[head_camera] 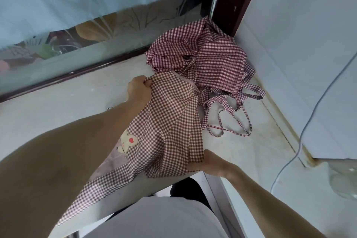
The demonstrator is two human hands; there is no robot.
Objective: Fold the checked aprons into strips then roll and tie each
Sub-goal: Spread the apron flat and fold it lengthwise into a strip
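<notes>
We are pinching the far edge of a brown-checked apron (pixel 170 118) in our left hand (pixel 138 88), while our right hand (pixel 209 162) is gripping its bunched near end, the cloth hanging off the worktop (pixel 58 114). Behind it, a red-checked apron heap (pixel 204 54) and its loose ties (pixel 231 118) are lying in the corner, unfolded. We are judging the folding barely begun; nothing is rolled or tied.

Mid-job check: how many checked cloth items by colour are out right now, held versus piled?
Brown-checked apron, gripped by left hand and right hand: 1
Red-checked heap in the corner: 1 heap; apron count within cannot be told
Total: 2
</notes>
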